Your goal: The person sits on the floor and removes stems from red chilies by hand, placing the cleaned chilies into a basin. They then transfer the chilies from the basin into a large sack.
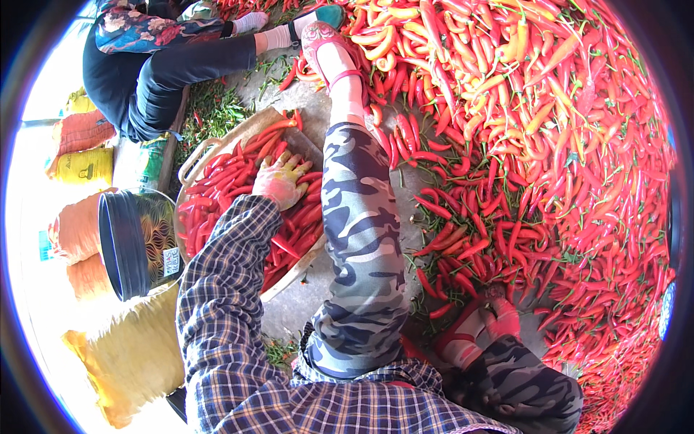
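Observation:
My left hand [281, 180], in a pale, stained glove, lies with fingers spread on red chili peppers [219, 179]. They fill a wide, pale tub [290, 280] with a loop handle, left of my outstretched leg. Low on the right, my right hand [502, 318], in a reddish glove, is beside my other foot at the edge of the chili heap. Its fingers are partly hidden and in shade, so whether they hold anything cannot be made out. Around that hand lie loose red chilies [477, 238] with green stems.
A huge heap of red and orange chilies [585, 163] covers the right side. My camouflage-clad leg [360, 233] separates it from the tub. At left stand a dark bucket [122, 244] and stuffed sacks [84, 165]. Another person [184, 70] sits at upper left, near green stem scraps [217, 111].

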`<move>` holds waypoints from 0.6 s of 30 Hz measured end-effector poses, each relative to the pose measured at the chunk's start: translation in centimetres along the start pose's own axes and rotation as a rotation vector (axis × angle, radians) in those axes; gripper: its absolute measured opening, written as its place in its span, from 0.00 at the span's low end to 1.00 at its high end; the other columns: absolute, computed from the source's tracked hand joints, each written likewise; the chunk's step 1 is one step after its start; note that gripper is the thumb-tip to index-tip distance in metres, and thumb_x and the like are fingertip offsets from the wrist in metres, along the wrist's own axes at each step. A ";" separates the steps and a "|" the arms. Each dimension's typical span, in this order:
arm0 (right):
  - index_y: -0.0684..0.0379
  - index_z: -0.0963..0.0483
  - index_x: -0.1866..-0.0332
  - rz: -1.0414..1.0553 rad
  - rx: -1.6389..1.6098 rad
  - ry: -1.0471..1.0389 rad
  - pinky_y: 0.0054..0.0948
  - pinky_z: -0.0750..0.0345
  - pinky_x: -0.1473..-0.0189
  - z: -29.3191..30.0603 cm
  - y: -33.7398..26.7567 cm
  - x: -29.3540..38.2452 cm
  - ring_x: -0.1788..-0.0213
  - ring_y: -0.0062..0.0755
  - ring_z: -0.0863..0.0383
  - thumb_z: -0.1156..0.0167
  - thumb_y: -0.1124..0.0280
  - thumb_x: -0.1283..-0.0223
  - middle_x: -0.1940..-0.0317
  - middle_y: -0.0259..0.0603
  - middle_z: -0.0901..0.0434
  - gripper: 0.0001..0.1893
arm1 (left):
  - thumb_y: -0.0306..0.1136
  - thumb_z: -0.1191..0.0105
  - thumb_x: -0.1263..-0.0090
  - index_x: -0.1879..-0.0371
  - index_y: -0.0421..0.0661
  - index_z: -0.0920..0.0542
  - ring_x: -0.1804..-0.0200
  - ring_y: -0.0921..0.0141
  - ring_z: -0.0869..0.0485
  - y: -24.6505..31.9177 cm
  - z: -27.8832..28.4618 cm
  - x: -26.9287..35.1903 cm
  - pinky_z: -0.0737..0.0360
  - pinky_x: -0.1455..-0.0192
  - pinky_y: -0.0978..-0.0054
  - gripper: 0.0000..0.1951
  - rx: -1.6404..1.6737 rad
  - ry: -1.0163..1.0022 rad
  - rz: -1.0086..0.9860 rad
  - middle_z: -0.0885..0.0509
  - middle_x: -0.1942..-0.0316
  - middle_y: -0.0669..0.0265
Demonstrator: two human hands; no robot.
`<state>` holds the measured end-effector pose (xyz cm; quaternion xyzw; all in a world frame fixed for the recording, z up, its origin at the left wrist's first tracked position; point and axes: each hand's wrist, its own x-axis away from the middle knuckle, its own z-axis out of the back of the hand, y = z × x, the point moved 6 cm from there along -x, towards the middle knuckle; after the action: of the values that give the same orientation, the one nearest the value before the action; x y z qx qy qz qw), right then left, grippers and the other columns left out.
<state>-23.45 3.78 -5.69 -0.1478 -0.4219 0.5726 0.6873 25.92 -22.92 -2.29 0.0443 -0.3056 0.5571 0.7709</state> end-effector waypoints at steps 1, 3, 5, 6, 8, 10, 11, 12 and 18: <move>0.59 0.20 0.55 0.005 -0.021 -0.001 0.41 0.24 0.50 0.0 0.1 0.1 0.52 0.52 0.18 0.35 0.70 0.48 0.60 0.52 0.17 0.14 | 0.53 0.55 0.28 0.29 0.61 0.35 0.24 0.62 0.43 0.0 0.1 0.3 0.46 0.25 0.49 0.28 0.007 -0.007 0.019 0.35 0.27 0.65; 0.59 0.20 0.55 -0.063 -0.038 -0.034 0.39 0.24 0.50 -0.2 0.8 0.1 0.53 0.51 0.18 0.36 0.70 0.48 0.60 0.51 0.17 0.14 | 0.52 0.54 0.28 0.29 0.61 0.34 0.24 0.62 0.42 0.0 0.4 1.0 0.45 0.25 0.49 0.28 0.037 -0.019 0.027 0.34 0.28 0.65; 0.59 0.20 0.53 -0.078 -0.046 -0.047 0.39 0.24 0.49 -0.3 1.1 0.1 0.51 0.51 0.18 0.36 0.70 0.48 0.59 0.51 0.17 0.15 | 0.50 0.52 0.29 0.29 0.61 0.34 0.24 0.62 0.42 -0.1 0.5 1.6 0.43 0.26 0.49 0.28 0.065 -0.012 0.032 0.33 0.29 0.64; 0.58 0.21 0.52 -0.068 -0.048 -0.041 0.40 0.24 0.48 -0.3 1.0 0.1 0.50 0.52 0.19 0.35 0.69 0.48 0.58 0.50 0.17 0.16 | 0.50 0.52 0.29 0.30 0.61 0.33 0.24 0.62 0.42 -0.2 0.4 1.9 0.43 0.26 0.48 0.28 0.069 -0.031 0.037 0.33 0.29 0.64; 0.58 0.21 0.51 -0.091 -0.054 -0.047 0.40 0.25 0.47 -0.2 1.0 0.0 0.49 0.53 0.19 0.35 0.69 0.48 0.56 0.50 0.17 0.17 | 0.49 0.52 0.30 0.30 0.60 0.33 0.24 0.63 0.42 -0.5 -0.1 2.5 0.42 0.27 0.48 0.28 0.069 -0.076 0.054 0.33 0.29 0.64; 0.58 0.20 0.51 -0.146 -0.086 -0.069 0.39 0.25 0.47 -0.2 1.0 0.0 0.49 0.52 0.19 0.35 0.69 0.47 0.56 0.49 0.17 0.17 | 0.50 0.52 0.30 0.30 0.61 0.33 0.24 0.64 0.42 -0.6 -0.2 2.7 0.41 0.27 0.48 0.28 0.074 -0.057 0.042 0.33 0.29 0.64; 0.58 0.20 0.51 -0.128 -0.137 -0.066 0.39 0.25 0.47 -0.1 0.7 0.0 0.49 0.51 0.19 0.35 0.69 0.46 0.56 0.49 0.17 0.16 | 0.51 0.52 0.30 0.30 0.62 0.33 0.24 0.64 0.42 -0.7 -0.3 2.8 0.41 0.27 0.48 0.28 0.073 -0.059 0.045 0.34 0.28 0.65; 0.58 0.20 0.51 -0.181 -0.094 -0.081 0.39 0.25 0.47 -0.1 0.8 0.1 0.49 0.51 0.19 0.36 0.69 0.46 0.56 0.49 0.17 0.16 | 0.52 0.53 0.30 0.30 0.63 0.33 0.24 0.65 0.42 -0.8 -0.3 2.9 0.41 0.27 0.48 0.28 0.067 -0.043 0.049 0.35 0.28 0.65; 0.58 0.20 0.53 -0.136 -0.095 -0.050 0.37 0.25 0.45 0.0 -0.2 -0.1 0.48 0.48 0.19 0.37 0.71 0.45 0.56 0.49 0.17 0.14 | 0.48 0.51 0.31 0.31 0.58 0.31 0.24 0.63 0.43 -0.9 -0.5 3.0 0.40 0.27 0.51 0.28 0.087 -0.039 0.047 0.35 0.28 0.63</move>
<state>-23.32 3.66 -5.63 -0.1370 -0.4745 0.5075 0.7060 27.50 -20.55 -0.84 0.0815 -0.2969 0.5868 0.7489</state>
